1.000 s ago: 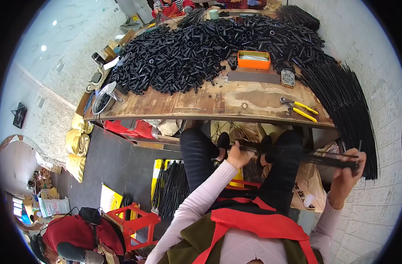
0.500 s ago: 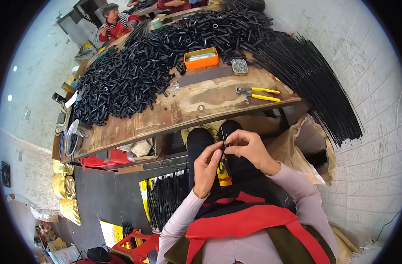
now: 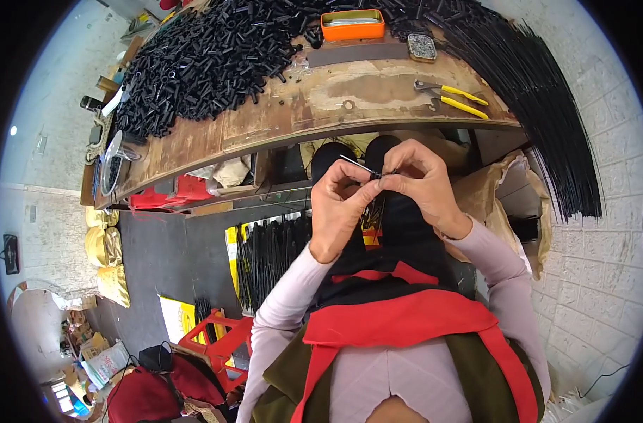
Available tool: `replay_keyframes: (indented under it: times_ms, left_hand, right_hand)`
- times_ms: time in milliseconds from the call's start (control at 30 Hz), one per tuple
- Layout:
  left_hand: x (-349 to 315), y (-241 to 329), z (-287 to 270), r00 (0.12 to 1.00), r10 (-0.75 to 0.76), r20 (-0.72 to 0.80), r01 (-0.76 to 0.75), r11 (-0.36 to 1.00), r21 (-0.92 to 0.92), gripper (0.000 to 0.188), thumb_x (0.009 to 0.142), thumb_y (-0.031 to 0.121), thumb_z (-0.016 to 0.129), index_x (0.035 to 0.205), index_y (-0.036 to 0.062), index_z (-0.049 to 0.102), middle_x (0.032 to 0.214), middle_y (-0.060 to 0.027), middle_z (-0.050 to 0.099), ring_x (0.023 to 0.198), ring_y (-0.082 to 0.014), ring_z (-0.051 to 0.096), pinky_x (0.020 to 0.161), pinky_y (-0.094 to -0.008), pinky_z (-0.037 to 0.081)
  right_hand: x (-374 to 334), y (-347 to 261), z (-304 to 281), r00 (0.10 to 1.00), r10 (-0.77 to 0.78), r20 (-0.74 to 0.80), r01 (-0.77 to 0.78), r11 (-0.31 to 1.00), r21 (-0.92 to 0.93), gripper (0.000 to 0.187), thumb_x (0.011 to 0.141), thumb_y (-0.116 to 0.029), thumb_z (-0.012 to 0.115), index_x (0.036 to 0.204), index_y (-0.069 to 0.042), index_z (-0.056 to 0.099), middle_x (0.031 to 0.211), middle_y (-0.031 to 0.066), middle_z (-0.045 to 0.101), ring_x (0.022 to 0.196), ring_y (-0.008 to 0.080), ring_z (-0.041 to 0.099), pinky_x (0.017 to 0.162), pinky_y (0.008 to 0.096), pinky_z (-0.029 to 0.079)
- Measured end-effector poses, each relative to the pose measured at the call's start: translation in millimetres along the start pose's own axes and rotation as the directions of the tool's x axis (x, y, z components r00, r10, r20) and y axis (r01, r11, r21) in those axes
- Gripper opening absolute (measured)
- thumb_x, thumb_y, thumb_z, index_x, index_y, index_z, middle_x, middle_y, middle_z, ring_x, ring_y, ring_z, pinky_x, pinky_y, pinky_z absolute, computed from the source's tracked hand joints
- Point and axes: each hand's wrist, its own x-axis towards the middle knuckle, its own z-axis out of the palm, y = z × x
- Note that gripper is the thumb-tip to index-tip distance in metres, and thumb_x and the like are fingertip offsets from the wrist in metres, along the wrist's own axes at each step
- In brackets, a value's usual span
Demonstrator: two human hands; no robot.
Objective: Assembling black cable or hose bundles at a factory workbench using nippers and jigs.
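Observation:
Above my lap, both hands meet at the fingertips. My left hand [image 3: 341, 208] is closed in a pinch on a thin black rod [image 3: 355, 165], whose light-tipped end sticks out past the fingers to the upper left. At the other end, my right hand [image 3: 425, 187] pinches a small dark piece that touches the rod; fingers cover most of it, so its exact kind does not show. Beneath the hands, between my legs, a bundle of dark thin rods partly shows, with something yellow and red there.
Ahead is a wooden workbench [image 3: 265, 120] with a heap of short black tubes [image 3: 194, 77], an orange tin [image 3: 352, 27], a small box of metal bits [image 3: 421, 47], yellow-handled pincers [image 3: 452, 97] and long black rods [image 3: 547, 106]. A red stool [image 3: 219, 338] stands lower left.
My view has tipped downward, so the bench sits higher. My hands have turned and drawn together at the fingertips, and the rod now points to the upper left instead of upright.

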Motion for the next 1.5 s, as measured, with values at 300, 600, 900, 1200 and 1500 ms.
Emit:
replay_keyframes:
  times_ms: [300,600,900,1200,1500]
  left_hand:
    - [6.8,15.7,-7.5,0.954,-0.047,0.296,0.080,0.992,-0.100,0.030,0.080,0.019,0.080,0.089,0.0057,0.055,0.090,-0.0037,0.058,0.083,-0.0125,0.057,0.079,-0.0268,0.046]
    - [12.9,24.5,-1.6,0.910,0.021,0.415,0.096,0.961,-0.258,0.021,0.085,0.002,0.069,0.098,0.0005,0.053,0.093,-0.0079,0.061,0.081,-0.0165,0.064,0.074,-0.0311,0.056]
    - [21.7,7.0,1.9,0.946,-0.039,0.321,0.093,0.984,-0.154,0.010,0.088,-0.006,0.064,0.098,-0.0052,0.064,0.109,-0.0144,0.065,0.094,-0.0215,0.066,0.085,-0.0353,0.057]
    - [80.7,6.3,22.2,0.968,-0.137,0.208,0.150,0.987,-0.049,0.016,0.089,0.005,0.066,0.103,-0.0014,0.061,0.099,-0.0152,0.070,0.085,-0.0202,0.067,0.079,-0.0335,0.054]
    - [93.9,4.3,17.6,0.920,-0.166,0.354,0.197,0.979,-0.051,0.013,0.092,0.002,0.064,0.103,-0.0027,0.061,0.105,-0.0118,0.068,0.098,-0.0193,0.066,0.083,-0.0355,0.058]
  right_hand:
    - [-3.8,-8.3,3.3,0.987,-0.140,0.083,0.131,0.986,0.101,0.027,0.078,-0.008,0.080,0.086,-0.007,0.054,0.084,0.0038,0.054,0.079,0.0132,0.054,0.072,0.0257,0.045]
    - [-3.0,-33.0,3.4,0.976,-0.155,0.153,0.142,0.985,0.097,0.025,0.075,0.003,0.076,0.082,-0.006,0.054,0.080,0.0057,0.057,0.076,0.0150,0.058,0.069,0.0270,0.047]
    - [7.0,-35.9,-27.0,0.972,-0.177,0.154,0.187,0.981,-0.054,0.023,0.082,0.005,0.071,0.100,-0.002,0.060,0.097,0.0043,0.061,0.097,0.0121,0.060,0.087,0.0288,0.048]
    - [155.6,-48.8,-223.0,0.935,-0.354,0.002,0.062,0.158,-0.986,0.017,0.088,-0.016,0.064,0.100,-0.003,0.066,0.095,0.0080,0.063,0.091,0.0220,0.061,0.078,0.0324,0.049]
    - [208.5,-33.4,-255.3,0.878,-0.406,0.254,0.119,-0.329,-0.937,0.023,0.082,-0.010,0.069,0.103,-0.004,0.066,0.096,0.0085,0.063,0.093,0.0246,0.061,0.079,0.0335,0.050]
